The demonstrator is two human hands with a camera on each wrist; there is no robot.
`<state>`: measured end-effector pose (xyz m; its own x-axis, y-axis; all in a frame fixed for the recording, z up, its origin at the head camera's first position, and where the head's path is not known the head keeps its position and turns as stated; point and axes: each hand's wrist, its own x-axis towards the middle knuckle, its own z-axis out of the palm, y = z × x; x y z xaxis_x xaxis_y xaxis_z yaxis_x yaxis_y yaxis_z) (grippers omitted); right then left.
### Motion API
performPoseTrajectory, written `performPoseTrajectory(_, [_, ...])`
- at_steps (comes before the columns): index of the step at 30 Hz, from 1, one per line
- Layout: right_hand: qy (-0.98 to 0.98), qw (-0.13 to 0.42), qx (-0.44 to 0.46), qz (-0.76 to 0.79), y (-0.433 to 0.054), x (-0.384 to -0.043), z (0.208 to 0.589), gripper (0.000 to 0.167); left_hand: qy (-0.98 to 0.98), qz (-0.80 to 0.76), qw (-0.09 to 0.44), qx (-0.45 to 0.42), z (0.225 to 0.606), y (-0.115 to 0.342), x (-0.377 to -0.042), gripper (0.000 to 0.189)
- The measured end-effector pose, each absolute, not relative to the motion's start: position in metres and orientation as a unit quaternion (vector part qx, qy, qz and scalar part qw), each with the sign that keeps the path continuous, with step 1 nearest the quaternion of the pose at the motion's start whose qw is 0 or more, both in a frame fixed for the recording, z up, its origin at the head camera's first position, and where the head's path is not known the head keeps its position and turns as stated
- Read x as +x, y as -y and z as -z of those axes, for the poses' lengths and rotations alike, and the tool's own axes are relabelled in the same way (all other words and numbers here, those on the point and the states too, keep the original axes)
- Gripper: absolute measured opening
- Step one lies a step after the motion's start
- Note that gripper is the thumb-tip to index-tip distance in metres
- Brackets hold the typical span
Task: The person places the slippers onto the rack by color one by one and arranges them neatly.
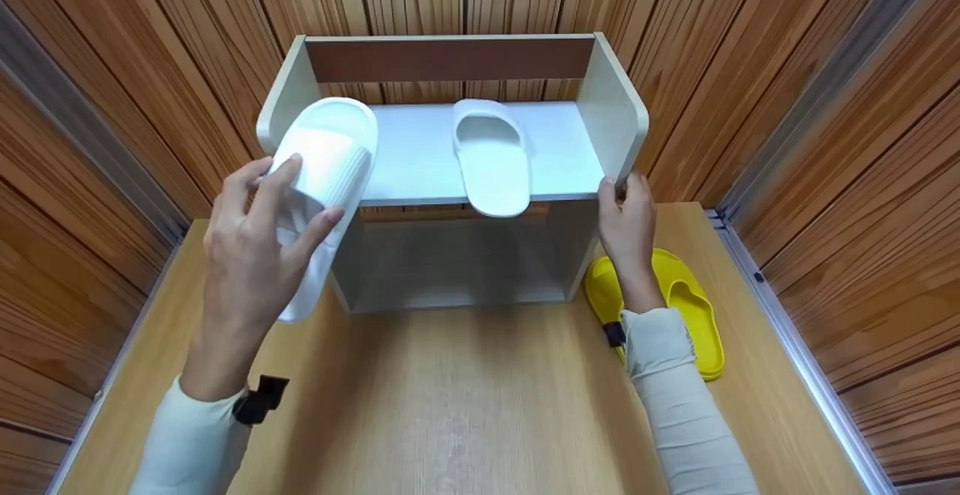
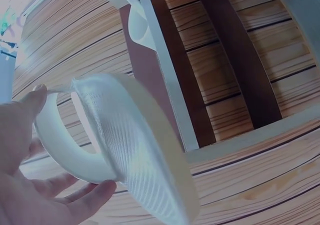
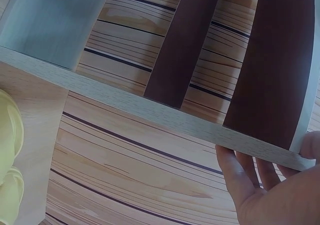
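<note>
A white slipper [image 1: 326, 157] is tilted in front of the left end of a small two-level shoe rack [image 1: 412, 154]. My left hand [image 1: 251, 244] grips it by its sides, thumb on one side and fingers on the other. The left wrist view shows the ribbed strap of this slipper [image 2: 132, 135] close up. Another white slipper [image 1: 493, 172] rests on the rack's upper board, its end at the front edge. My right hand [image 1: 628, 221] holds the front edge of the rack's right side panel [image 1: 619, 112]; the right wrist view shows fingers [image 3: 232, 172] curled against this panel.
Yellow slippers [image 1: 694, 307] lie on the wooden floor [image 1: 450, 397] to the right of the rack, partly hidden by my right forearm. Wood-panelled walls [image 1: 847, 180] enclose the space at the back and both sides. The rack's lower board [image 1: 450, 262] lies in shadow.
</note>
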<state>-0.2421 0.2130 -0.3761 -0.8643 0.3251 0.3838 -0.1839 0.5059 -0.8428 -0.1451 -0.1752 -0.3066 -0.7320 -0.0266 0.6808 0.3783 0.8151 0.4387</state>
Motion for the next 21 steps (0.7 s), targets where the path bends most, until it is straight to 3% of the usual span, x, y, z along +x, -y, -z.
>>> performPoseTrajectory(13, [0.829,0.251,-0.049,-0.497,-0.213,-0.243,0.377,0.039,0.922,0.295,0.248,-0.048,0.273,0.152,-0.180,0.065])
performPoseTrajectory(21, [0.832,0.243,-0.051,-0.496,-0.213,-0.242,0.376,0.040,0.935,0.277,0.220,-0.039,0.260,0.143,-0.201,0.067])
